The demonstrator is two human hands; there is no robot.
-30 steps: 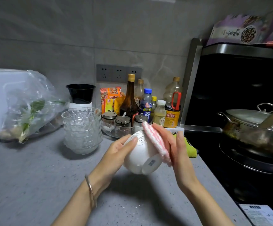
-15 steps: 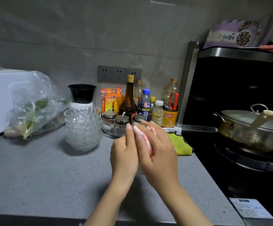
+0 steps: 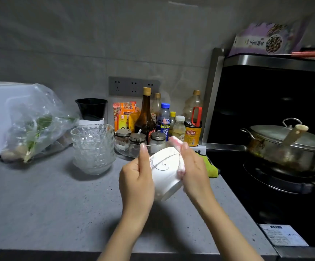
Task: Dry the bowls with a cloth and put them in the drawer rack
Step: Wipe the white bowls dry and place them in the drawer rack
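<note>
Here, above the grey counter (image 3: 45, 200), the left hand (image 3: 136, 182) grips a tilted white bowl (image 3: 165, 173) while the right hand (image 3: 194, 173) presses a pink cloth (image 3: 175, 143) against its side; turning the bowl steadily should dry every face.

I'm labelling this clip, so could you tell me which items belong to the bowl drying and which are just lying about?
In use: white bowl, pink cloth, left hand, right hand.
Lying about: glass bowl stack, sauce bottles, lidded pot, vegetable bag.
</note>
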